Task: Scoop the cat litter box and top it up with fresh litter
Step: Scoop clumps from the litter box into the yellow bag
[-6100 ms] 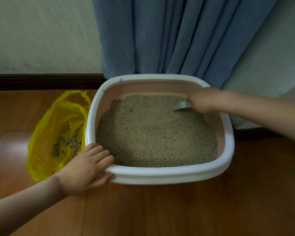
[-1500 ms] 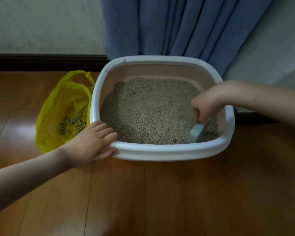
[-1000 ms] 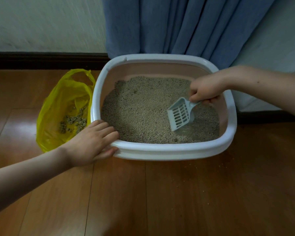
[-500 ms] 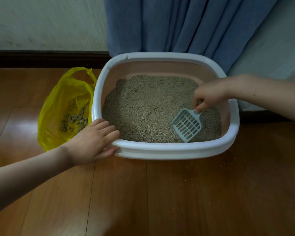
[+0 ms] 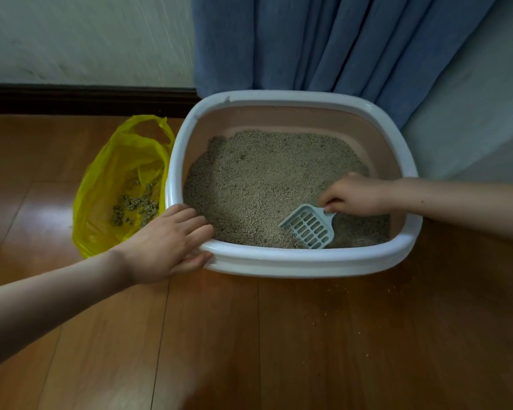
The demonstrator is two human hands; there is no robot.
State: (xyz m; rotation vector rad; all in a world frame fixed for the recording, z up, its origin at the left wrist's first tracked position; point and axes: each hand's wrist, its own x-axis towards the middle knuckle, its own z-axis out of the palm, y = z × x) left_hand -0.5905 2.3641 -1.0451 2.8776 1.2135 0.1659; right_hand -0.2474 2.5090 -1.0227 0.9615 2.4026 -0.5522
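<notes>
A white-rimmed litter box (image 5: 293, 97) with pink inner walls stands on the wooden floor, filled with grey-beige litter (image 5: 267, 179). My right hand (image 5: 356, 195) grips the handle of a pale blue slotted scoop (image 5: 308, 226), whose blade lies on the litter near the box's front right. My left hand (image 5: 166, 244) rests on the front left corner of the rim, fingers straight over the top and thumb under the edge. A yellow plastic bag (image 5: 113, 173) lies open just left of the box, with clumps of litter (image 5: 134, 207) inside.
Blue curtains (image 5: 323, 42) hang right behind the box, against a pale wall with a dark skirting board (image 5: 86, 99). Loose litter grains (image 5: 347, 291) are scattered on the floor in front of the box's right side.
My right hand has lowered the scoop from above the litter onto its surface at the front right. My left hand has stayed on the rim.
</notes>
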